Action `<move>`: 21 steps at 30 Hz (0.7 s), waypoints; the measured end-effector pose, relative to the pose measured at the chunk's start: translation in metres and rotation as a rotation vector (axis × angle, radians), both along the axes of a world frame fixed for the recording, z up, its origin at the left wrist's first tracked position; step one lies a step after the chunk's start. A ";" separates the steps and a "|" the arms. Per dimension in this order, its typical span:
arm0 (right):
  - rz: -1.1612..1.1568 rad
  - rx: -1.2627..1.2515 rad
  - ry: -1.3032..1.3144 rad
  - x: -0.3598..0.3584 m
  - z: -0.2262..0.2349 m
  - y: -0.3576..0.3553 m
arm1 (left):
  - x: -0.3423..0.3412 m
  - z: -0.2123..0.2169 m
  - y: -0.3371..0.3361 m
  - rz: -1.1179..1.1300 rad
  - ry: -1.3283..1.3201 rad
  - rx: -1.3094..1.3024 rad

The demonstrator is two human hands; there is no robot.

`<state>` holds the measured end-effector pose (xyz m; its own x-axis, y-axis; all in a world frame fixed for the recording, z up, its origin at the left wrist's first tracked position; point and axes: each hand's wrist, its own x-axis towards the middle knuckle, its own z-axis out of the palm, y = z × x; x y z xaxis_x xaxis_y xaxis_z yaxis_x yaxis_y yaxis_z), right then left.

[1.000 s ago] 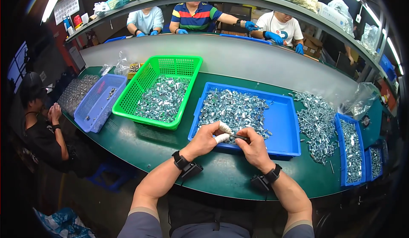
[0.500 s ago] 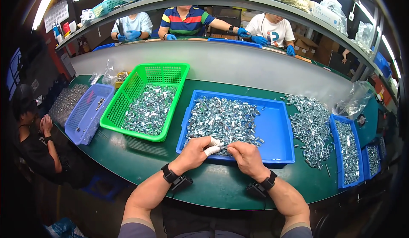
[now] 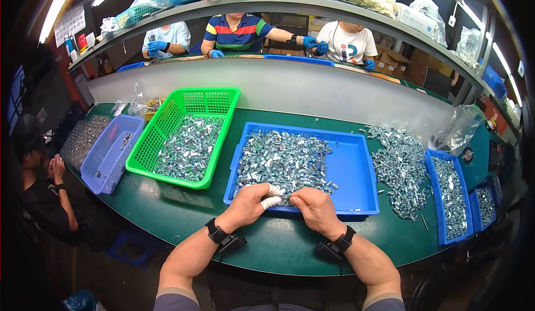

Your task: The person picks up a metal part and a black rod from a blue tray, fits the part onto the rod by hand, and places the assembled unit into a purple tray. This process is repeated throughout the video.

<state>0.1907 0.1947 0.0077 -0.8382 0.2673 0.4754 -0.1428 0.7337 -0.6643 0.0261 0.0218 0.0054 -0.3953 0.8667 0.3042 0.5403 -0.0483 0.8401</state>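
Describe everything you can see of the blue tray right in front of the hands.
The blue tray is a shallow rectangular bin, plastic by its look, with low walls, lying flat on the green table. Its left half holds a heap of small shiny metal parts; its right half is mostly bare. The green basket lies close on its left and a loose pile of metal parts lies on its right. The left hand and right hand meet over its near rim, pinching something small.

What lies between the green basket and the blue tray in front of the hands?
Head view: only a bare strip of green table separates the green basket from the blue tray; nothing lies on it.
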 end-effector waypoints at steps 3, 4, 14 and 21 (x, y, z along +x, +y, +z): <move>-0.012 -0.010 0.025 -0.001 -0.002 -0.001 | 0.002 0.000 0.000 0.015 0.027 0.018; -0.019 -0.019 0.051 -0.002 -0.002 -0.001 | 0.003 -0.001 0.002 0.025 0.029 0.015; -0.047 0.052 0.150 0.001 0.003 0.000 | 0.002 0.002 0.007 0.062 0.090 -0.086; -0.183 -0.120 0.266 -0.003 -0.012 -0.001 | -0.022 0.024 -0.025 0.261 0.316 -0.019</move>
